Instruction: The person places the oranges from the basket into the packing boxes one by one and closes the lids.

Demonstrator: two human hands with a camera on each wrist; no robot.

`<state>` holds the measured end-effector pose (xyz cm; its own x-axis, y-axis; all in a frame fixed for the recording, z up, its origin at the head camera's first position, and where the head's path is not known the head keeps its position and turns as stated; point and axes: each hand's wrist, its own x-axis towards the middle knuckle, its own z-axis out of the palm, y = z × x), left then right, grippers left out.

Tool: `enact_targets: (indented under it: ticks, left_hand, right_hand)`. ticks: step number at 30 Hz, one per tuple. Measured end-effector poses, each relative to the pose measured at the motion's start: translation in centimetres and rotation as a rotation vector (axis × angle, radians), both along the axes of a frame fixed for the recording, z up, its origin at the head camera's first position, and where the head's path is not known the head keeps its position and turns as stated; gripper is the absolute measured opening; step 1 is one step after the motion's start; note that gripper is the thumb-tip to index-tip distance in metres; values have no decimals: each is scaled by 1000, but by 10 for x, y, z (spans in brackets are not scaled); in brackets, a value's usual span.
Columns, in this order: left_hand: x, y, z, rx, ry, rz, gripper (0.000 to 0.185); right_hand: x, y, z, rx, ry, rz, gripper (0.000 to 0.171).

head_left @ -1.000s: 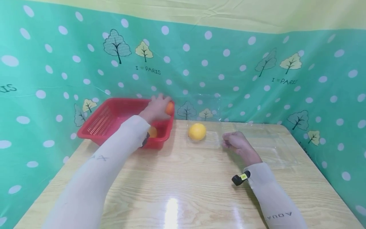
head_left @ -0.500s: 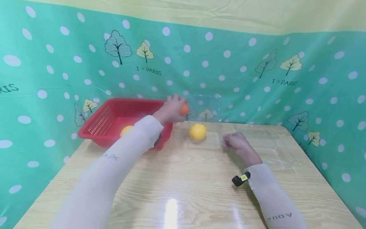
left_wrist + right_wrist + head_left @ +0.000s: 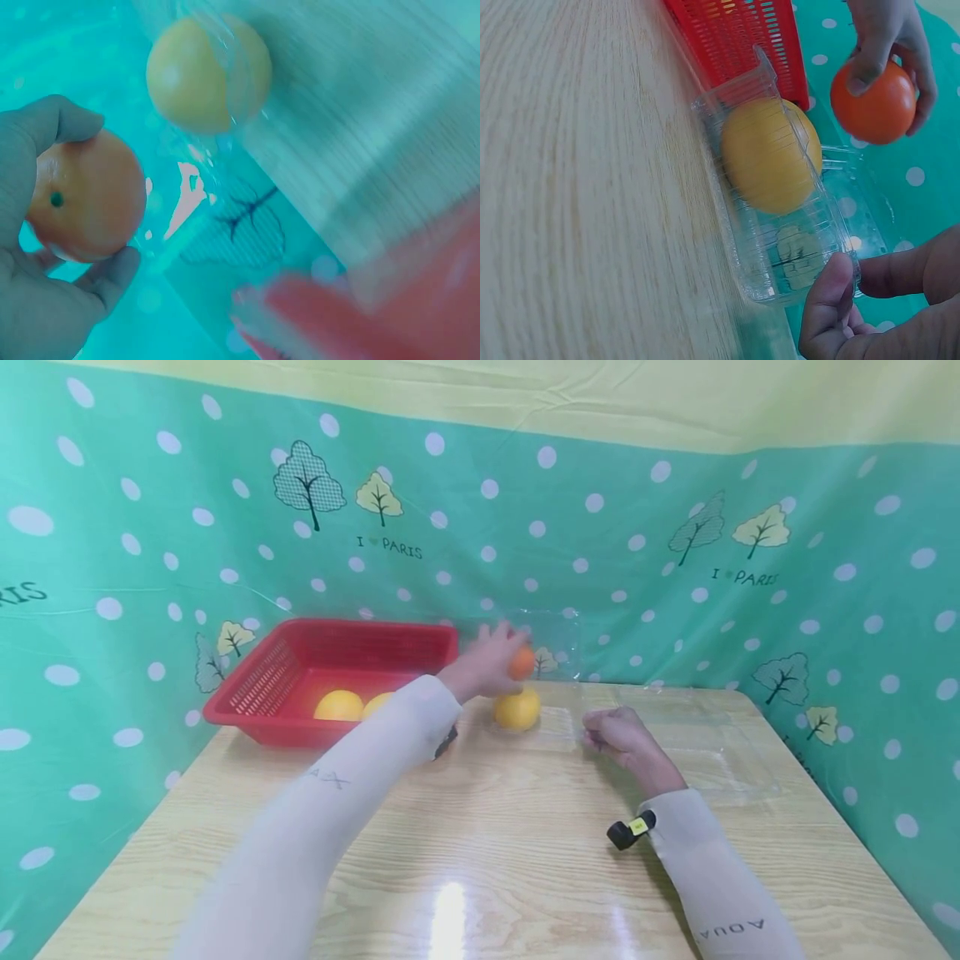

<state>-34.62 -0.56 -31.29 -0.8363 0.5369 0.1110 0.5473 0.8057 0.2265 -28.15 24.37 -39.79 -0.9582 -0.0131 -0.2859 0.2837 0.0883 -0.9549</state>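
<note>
One yellow fruit (image 3: 517,709) sat in the clear box (image 3: 795,247), left hand (image 3: 489,662) gripped an orange (image 3: 522,662) above it, right hand (image 3: 618,732) pinched the box edge, two fruits (image 3: 352,705) remained in the red basket (image 3: 270,681).

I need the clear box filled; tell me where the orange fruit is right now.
In the head view the orange fruit is held in the left hand, in the air just above the yellow fruit in the clear plastic box, right of the red basket.

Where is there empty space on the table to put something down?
The near wooden table between the two sleeves is bare. It is crowded at the far edge: the red basket, the clear plastic box with a yellow fruit, the left hand holding an orange fruit, and the right hand.
</note>
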Motion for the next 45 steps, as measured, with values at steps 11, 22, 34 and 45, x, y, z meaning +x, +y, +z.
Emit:
enact_targets:
  ticks: [11,22,34,45]
  left_hand:
    - [13,40,-20,37,44,-129,85]
    - [17,63,-45,69,50,-140,81]
    - [22,73,-62,25,-3,-128,81]
    - [14,78,-66,-42,-49,-111,76]
  right_hand:
    - [-3,1,0,6,-4,-17,22]
    - [-1,-1,1,33,4,-8,32]
    - [-1,-3,-1,41,-5,-11,37]
    - [-2,-2,-4,24,-13,-16,39]
